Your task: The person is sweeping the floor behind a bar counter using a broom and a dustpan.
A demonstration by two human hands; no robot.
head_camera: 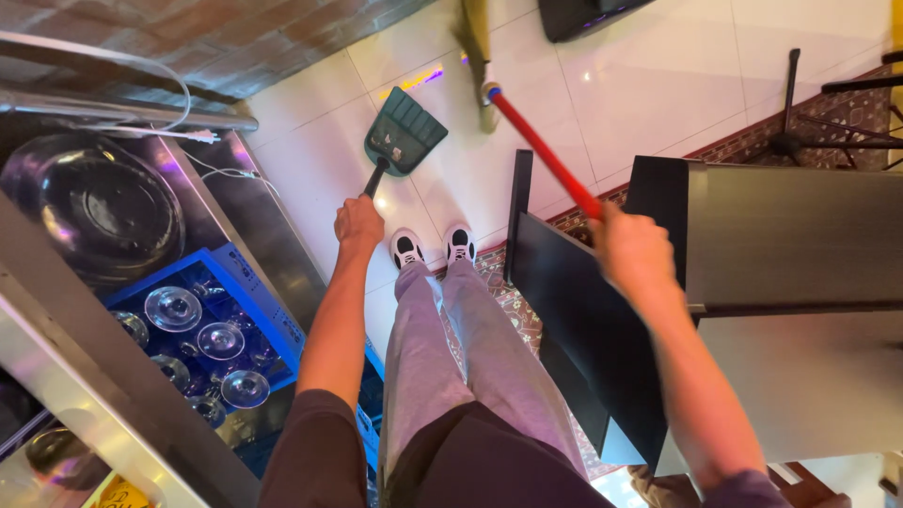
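My left hand [358, 224] grips the black handle of a dark green dustpan [404, 132], whose pan hangs just above the white tiled floor [649, 85] ahead of my feet. In my right hand [632, 250] is the red handle of a broom [541, 150]; the stick slants up and to the left. The straw-coloured broom head [475, 42] rests on the tiles just right of the dustpan. A few bits of debris lie inside the pan. My white and black shoes [433, 246] stand right behind it.
On my left, a steel counter [235, 202] holds a large dark bowl [94, 207] and a blue rack of upturned glasses [202, 329]. A dark cabinet [781, 235] stands close on my right, on a patterned red rug [513, 301]. Chair legs [809, 132] show at the far right.
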